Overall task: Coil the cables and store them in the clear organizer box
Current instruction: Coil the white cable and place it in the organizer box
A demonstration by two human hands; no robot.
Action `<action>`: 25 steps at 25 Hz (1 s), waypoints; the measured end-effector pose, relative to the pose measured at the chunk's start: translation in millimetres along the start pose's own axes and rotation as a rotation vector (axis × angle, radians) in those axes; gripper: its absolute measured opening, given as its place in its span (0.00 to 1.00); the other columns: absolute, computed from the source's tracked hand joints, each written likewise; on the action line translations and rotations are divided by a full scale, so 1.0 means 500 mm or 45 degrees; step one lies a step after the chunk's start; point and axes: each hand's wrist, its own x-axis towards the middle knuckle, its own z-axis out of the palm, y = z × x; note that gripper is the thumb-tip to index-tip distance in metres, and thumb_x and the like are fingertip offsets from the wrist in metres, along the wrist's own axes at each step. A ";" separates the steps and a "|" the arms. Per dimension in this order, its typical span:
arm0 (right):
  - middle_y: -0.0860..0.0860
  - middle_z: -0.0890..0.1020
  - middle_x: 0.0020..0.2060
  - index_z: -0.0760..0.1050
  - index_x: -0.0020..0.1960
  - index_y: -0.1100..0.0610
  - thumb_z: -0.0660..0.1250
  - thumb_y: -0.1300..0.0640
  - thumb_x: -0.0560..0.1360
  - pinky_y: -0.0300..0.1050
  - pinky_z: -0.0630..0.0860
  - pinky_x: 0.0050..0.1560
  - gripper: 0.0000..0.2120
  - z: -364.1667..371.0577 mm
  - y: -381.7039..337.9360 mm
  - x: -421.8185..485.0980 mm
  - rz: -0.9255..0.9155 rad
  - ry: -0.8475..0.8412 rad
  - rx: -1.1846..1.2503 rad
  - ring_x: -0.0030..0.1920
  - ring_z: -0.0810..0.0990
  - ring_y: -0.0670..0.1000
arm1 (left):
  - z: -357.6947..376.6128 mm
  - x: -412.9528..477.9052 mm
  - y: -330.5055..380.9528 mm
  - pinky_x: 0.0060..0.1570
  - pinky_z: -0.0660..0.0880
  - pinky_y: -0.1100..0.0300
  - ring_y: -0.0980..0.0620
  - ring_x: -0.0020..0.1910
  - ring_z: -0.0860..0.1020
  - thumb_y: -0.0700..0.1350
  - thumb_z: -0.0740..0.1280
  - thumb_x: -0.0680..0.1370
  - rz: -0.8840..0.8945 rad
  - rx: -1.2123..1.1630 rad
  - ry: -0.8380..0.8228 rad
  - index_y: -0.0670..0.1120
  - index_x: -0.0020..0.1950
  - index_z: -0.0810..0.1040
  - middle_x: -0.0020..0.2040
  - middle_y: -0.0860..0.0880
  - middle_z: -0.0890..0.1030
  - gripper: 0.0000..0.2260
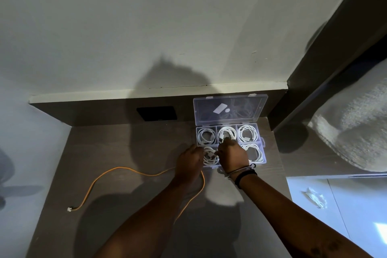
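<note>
While both forearms reach across the desk [109, 174], the orange cable [117, 168] lies loose nearest the person, uncoiled, one end with a small white plug at the near left, its other run passing under the left wrist. Left hand [189, 162] sits at the near-left corner of the clear organizer box [264, 153], fingers curled down onto the white coil [210, 156] in the near-left compartment; the exact pinch is hidden. Right hand [231, 156], bands on the wrist, covers the near-middle compartment, fingers bent toward the same coil, apparently pressing it in.

Judgement: step in hand is seating this coil. Do it well by holding the loops flat, tucking the plug ends inside the ring, and releasing only once nothing rises above the dividers.

Farther: three back compartments and the near-right one each hold a white coil. Lid [230, 109] stands open against the back panel. Black wall plate [157, 112] lies left of it.

Obstacle: near-middle compartment's contents unseen; orange cable may snag the left arm.
</note>
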 end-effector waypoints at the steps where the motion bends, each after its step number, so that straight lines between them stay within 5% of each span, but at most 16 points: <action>1: 0.59 0.81 0.38 0.79 0.33 0.60 0.74 0.65 0.61 0.45 0.73 0.27 0.05 -0.004 -0.007 -0.006 -0.111 -0.021 -0.078 0.37 0.81 0.61 | 0.002 -0.001 -0.005 0.42 0.75 0.52 0.42 0.45 0.81 0.43 0.64 0.78 0.028 0.012 -0.002 0.45 0.47 0.81 0.47 0.44 0.82 0.06; 5: 0.58 0.81 0.37 0.78 0.32 0.57 0.76 0.63 0.51 0.42 0.72 0.22 0.11 0.003 -0.005 -0.028 -0.302 -0.117 -0.270 0.32 0.80 0.59 | 0.002 -0.013 -0.019 0.48 0.76 0.54 0.45 0.49 0.80 0.54 0.60 0.77 0.103 -0.040 -0.059 0.49 0.54 0.81 0.52 0.45 0.81 0.15; 8: 0.59 0.79 0.46 0.79 0.42 0.59 0.67 0.59 0.66 0.47 0.75 0.36 0.06 0.010 0.004 -0.019 -0.066 -0.200 -0.115 0.46 0.79 0.61 | -0.005 -0.009 -0.020 0.48 0.75 0.54 0.46 0.51 0.79 0.63 0.60 0.74 0.070 -0.080 -0.125 0.51 0.55 0.81 0.51 0.47 0.80 0.21; 12: 0.54 0.76 0.54 0.80 0.52 0.51 0.63 0.48 0.74 0.51 0.78 0.47 0.12 -0.011 0.026 -0.012 -0.098 -0.387 -0.064 0.58 0.74 0.57 | -0.016 0.016 -0.010 0.49 0.76 0.52 0.47 0.53 0.78 0.69 0.68 0.68 -0.031 -0.006 -0.229 0.48 0.52 0.81 0.52 0.47 0.79 0.27; 17: 0.56 0.81 0.52 0.79 0.51 0.53 0.69 0.38 0.68 0.51 0.78 0.48 0.21 -0.017 -0.018 0.022 0.003 -0.441 -0.244 0.54 0.80 0.59 | -0.021 0.026 0.000 0.50 0.74 0.52 0.43 0.54 0.76 0.64 0.74 0.64 -0.064 -0.011 -0.258 0.46 0.52 0.81 0.53 0.43 0.78 0.27; 22: 0.57 0.82 0.53 0.79 0.52 0.55 0.67 0.50 0.73 0.53 0.79 0.50 0.11 -0.011 -0.030 0.034 -0.036 -0.454 -0.359 0.54 0.81 0.60 | -0.035 0.012 -0.013 0.48 0.75 0.52 0.42 0.50 0.78 0.48 0.70 0.73 -0.018 -0.079 -0.157 0.49 0.51 0.82 0.51 0.42 0.77 0.09; 25: 0.55 0.82 0.54 0.80 0.52 0.52 0.68 0.53 0.71 0.52 0.78 0.50 0.11 -0.024 -0.012 0.016 -0.037 -0.417 -0.241 0.55 0.80 0.59 | -0.046 0.001 -0.020 0.44 0.74 0.54 0.43 0.46 0.78 0.48 0.65 0.75 0.032 -0.171 -0.090 0.47 0.47 0.82 0.48 0.44 0.76 0.08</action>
